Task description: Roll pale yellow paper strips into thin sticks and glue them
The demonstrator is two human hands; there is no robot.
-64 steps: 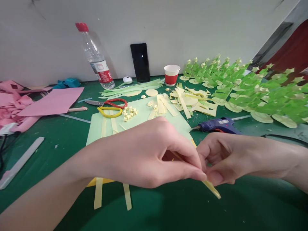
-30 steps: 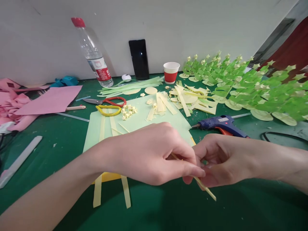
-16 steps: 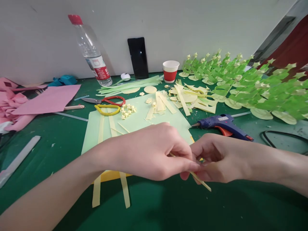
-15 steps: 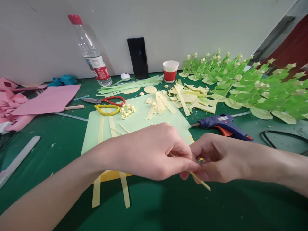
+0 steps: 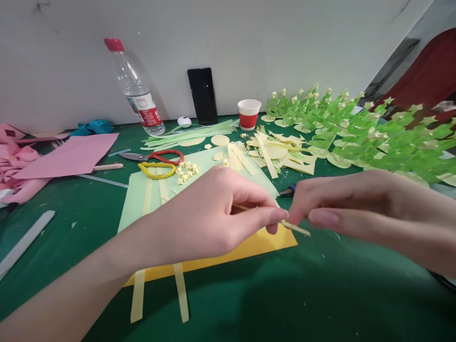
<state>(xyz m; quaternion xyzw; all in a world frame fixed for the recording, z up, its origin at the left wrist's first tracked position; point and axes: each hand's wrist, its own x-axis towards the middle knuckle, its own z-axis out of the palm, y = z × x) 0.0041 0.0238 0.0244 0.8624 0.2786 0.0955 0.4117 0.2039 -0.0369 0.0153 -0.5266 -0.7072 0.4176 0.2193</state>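
My left hand (image 5: 210, 216) pinches a pale yellow paper strip (image 5: 297, 230) between thumb and forefinger, closed tight on it just above the green table mat (image 5: 320, 294). My right hand (image 5: 359, 209) meets it fingertip to fingertip. Its fingers, curled half a second ago, now lie stretched out nearly flat, with the thumb just over the strip. I cannot tell whether that hand grips the paper or only touches it.

The strip's free tail pokes out below my right thumb, stiff, narrow and seen almost edge-on. It looks shorter than it did a second ago, which I take to mean that more of it now sits inside the pinch. Both hands also sit higher in view, so an orange-yellow sheet (image 5: 249, 247) shows its corner beneath them. The blue glue gun (image 5: 289, 191) is now hidden behind my right hand, all but its nozzle.

A light green sheet (image 5: 140, 209) lies on the orange-yellow one. Two cut strips (image 5: 181, 294) hang over the near edge. Farther back on the green sheet sits a heap of small folded paper stars (image 5: 187, 170), just beside yellow-handled scissors (image 5: 156, 171) and red-handled scissors (image 5: 167, 156).

Flat yellow offcuts (image 5: 278, 152) litter the middle of the mat. Rows of bright green paper trees (image 5: 356, 137), each tipped with a pale star, crowd the right. A clear water bottle (image 5: 137, 92), a dark phone (image 5: 203, 95) and a red-and-white paper cup (image 5: 248, 114) stand by the wall. Pink paper (image 5: 67, 154) is spread at the left.
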